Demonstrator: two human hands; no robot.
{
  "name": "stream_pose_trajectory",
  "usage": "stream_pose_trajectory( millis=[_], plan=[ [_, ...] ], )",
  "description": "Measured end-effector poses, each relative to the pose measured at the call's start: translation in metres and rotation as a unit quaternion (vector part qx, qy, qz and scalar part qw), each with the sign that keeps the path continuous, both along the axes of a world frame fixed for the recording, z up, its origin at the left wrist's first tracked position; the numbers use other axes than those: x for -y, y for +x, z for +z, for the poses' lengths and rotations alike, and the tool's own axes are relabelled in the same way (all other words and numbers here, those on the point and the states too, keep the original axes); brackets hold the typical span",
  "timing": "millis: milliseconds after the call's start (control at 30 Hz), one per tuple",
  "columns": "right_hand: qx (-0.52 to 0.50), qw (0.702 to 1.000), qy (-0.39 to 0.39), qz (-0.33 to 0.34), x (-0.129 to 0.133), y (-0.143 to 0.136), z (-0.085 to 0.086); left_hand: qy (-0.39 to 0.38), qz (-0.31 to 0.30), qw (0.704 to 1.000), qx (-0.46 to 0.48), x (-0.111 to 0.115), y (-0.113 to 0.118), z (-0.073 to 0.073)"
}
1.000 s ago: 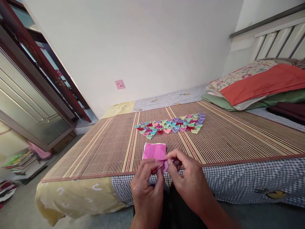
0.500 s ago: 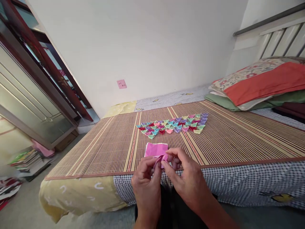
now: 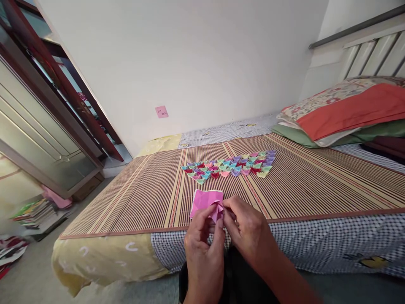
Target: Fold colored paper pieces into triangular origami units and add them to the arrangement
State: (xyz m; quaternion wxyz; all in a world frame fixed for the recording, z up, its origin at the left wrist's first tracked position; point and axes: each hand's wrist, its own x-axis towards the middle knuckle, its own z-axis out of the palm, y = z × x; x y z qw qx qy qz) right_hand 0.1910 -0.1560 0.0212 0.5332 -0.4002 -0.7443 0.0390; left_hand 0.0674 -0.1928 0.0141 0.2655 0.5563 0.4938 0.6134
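Head view: we grasp small folded pink paper (image 3: 217,211) between fingertips of left hand (image 3: 205,245) and right hand (image 3: 248,228), fingers bent, near front edge of striped mat (image 3: 142,194). Larger pink sheet (image 3: 204,198) lies on mat just beyond, partly hidden behind our left fingers. Farther back we see rows of colorful folded pieces (image 3: 225,173); pillow (image 3: 351,107) rests at right.

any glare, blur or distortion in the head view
Head view: pale sheen on the door glass; wide-angle stretch, the door frame leaning; writing on the pink note too small to read; creases soft in the folded pink paper between left hand and right hand.
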Motion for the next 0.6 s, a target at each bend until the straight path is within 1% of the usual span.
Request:
stream_pose_trajectory(
  millis=[33, 133, 200, 267, 333, 433, 500, 600],
  plan=[
    [-0.002, 1.0, -0.012, 0.013, -0.001, 0.003, 0.001, 0.001, -0.01, 1.0, -0.016, 0.002, -0.001, 0.003],
    [-0.023, 0.997, -0.063, 0.048, -0.002, 0.012, 0.007, 0.044, -0.039, 0.996, -0.061, 0.003, -0.006, 0.012],
    [-0.045, 0.989, -0.115, 0.077, -0.001, 0.016, 0.011, 0.073, -0.052, 0.993, -0.084, 0.001, -0.012, 0.018],
    [-0.068, 0.975, -0.177, 0.118, 0.0, 0.02, 0.016, 0.091, -0.068, 0.988, -0.109, -0.002, -0.019, 0.022],
    [-0.09, 0.956, -0.226, 0.164, 0.0, 0.024, 0.021, 0.078, -0.101, 0.984, -0.126, -0.005, -0.025, 0.027],
    [-0.116, 0.935, -0.261, 0.21, -0.002, 0.029, 0.028, 0.049, -0.147, 0.979, -0.13, -0.009, -0.032, 0.034],
    [-0.12, 0.926, -0.273, 0.23, -0.005, 0.03, 0.032, 0.046, -0.161, 0.976, -0.137, -0.011, -0.035, 0.04],
    [-0.127, 0.916, -0.289, 0.248, -0.01, 0.029, 0.036, 0.049, -0.161, 0.97, -0.174, -0.013, -0.037, 0.049]
  ],
)
